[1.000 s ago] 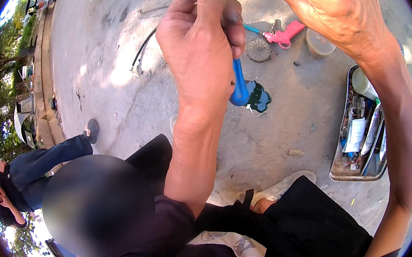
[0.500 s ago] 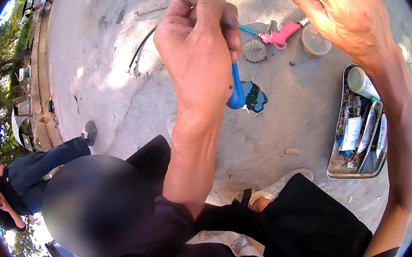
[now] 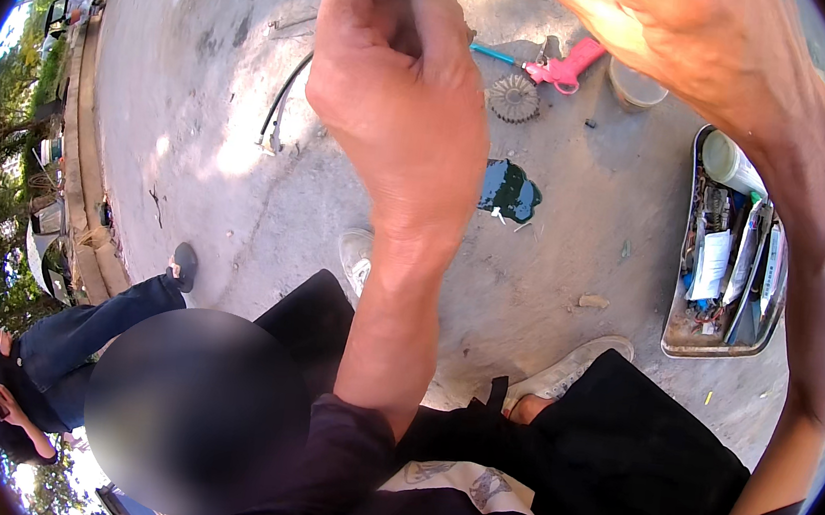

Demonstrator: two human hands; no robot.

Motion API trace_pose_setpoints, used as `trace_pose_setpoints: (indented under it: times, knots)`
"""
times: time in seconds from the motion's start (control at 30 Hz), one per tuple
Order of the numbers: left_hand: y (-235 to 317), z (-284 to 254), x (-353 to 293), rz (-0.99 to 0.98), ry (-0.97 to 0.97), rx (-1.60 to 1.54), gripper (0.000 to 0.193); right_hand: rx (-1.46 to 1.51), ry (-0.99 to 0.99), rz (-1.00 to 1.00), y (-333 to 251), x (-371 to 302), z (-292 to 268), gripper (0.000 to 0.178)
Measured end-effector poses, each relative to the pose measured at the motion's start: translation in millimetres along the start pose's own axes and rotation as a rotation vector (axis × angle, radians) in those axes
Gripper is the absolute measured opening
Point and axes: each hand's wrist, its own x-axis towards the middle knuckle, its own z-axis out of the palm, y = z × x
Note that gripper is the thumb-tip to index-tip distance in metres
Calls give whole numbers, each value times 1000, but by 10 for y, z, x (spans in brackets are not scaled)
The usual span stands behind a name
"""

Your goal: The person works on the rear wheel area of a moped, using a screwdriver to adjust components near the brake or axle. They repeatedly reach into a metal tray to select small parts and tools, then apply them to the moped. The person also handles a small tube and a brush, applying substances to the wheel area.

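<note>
Left hand (image 3: 403, 106): fingers are curling in, thumb is bearing toward the forefinger near the upper edge; can't tell what, if anything, it is pinching.
Right hand (image 3: 676, 44): fingertips are running out past the upper edge; can't tell whether they're spreading or pinching.
Work spot: fingertips are sitting above the ground (image 3: 562, 273), workpiece not showing.
Air gun: pink blow gun (image 3: 567, 70) with teal tube (image 3: 494, 55) is lying on the ground, nearest the hands in view, seemingly untouched.
Drop risk: anything small between the left fingertips could be slipping away if the pinch is weak or the hands are pulling unevenly.
Loss risk: a dropped bit could be ending up in the dark, glossy puddle (image 3: 512, 190), hard to spot there.
Ribbed disc: round metal part (image 3: 515, 99) is lying bare beside the air gun; grit could be getting on it.
Tool tray: rim (image 3: 719, 356) is standing close by the right forearm (image 3: 813, 290) in view; a low elbow swing could be knocking contents loose.
Footing: right shoe (image 3: 572, 370) is resting clear of the puddle; a careless step could be slipping.
</note>
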Motion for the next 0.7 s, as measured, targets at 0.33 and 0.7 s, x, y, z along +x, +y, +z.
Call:
trace_pose_setpoints:
  times: [0.33,0.7]
  knots:
    - [49,24,-23,92,22,254,12,-18,154,206,-250,-120,140,14]
    - [37,17,4,260,69,481,11,76,324,102,-161,-165,279,17]
